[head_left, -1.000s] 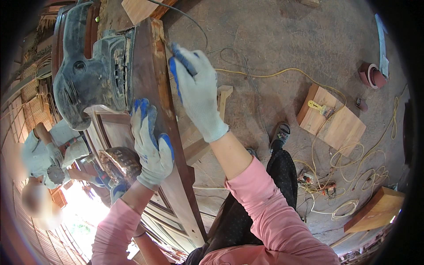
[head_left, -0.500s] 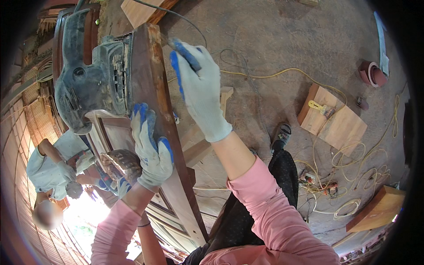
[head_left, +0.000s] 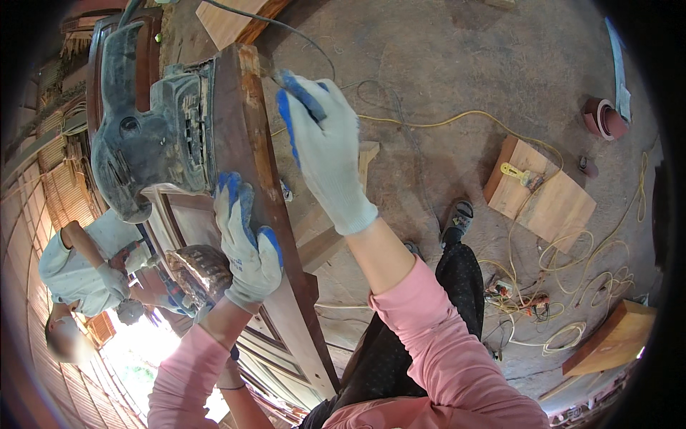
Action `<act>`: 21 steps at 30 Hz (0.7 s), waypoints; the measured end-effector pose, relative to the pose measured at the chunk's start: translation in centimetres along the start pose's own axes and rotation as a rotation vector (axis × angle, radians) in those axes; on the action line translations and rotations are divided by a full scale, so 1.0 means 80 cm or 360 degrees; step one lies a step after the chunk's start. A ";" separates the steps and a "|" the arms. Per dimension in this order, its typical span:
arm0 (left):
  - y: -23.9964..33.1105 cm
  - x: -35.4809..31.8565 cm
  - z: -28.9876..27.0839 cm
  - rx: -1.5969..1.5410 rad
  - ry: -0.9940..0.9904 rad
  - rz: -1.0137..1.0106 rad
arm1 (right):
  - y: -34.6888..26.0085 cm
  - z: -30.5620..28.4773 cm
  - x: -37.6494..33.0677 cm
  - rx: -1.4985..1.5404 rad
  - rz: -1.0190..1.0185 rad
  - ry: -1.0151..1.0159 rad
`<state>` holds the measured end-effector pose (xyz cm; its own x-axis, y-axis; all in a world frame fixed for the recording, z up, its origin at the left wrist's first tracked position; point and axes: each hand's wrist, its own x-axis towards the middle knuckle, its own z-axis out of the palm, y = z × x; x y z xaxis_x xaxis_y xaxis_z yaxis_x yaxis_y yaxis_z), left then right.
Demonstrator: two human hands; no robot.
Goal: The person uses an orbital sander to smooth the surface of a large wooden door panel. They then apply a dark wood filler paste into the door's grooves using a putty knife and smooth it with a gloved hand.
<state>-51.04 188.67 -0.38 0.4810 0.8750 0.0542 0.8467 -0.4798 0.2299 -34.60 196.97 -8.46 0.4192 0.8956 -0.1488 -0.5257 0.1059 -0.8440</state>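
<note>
My left hand, in a white glove with blue palm and fingers, lies with fingers stretched along a dark brown wooden frame. Just beyond its fingertips a dusty, dark belt sander rests on the wood. My right hand, gloved alike, is closed beside the frame's far end, fingers pinched at its worn, lighter edge. A small bit of something shows at those fingertips, too blurred to name. Left of my left wrist is a rounded brown-and-gold object whose kind I cannot tell.
At the left a co-worker in a light shirt holds a power drill. Another person's bare forearm shows beneath my left arm. On the floor lie a wooden block with a yellow-handled scraper, tangled cords and a reddish sanding belt.
My hands have hardly moved; the right stays closed at the edge. The co-worker with the drill has shifted slightly. The other person's gloved hand has slipped mostly behind my left forearm.
</note>
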 end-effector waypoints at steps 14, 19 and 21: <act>0.003 0.006 0.001 -0.0001 0.0021 0.0024 | -0.006 -0.015 0.001 -0.0093 0.0024 -0.0051; 0.003 0.006 0.000 -0.0001 0.0004 0.0014 | 0.000 -0.014 -0.044 -0.0238 -0.0043 -0.0216; 0.003 0.002 0.001 -0.0014 0.0017 -0.0012 | -0.007 -0.021 -0.043 -0.0173 0.0060 -0.0200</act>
<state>-50.74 188.65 -0.37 0.4722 0.8792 0.0627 0.8483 -0.4726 0.2389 -34.51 193.10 -8.34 0.3010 0.9458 -0.1217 -0.4534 0.0296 -0.8908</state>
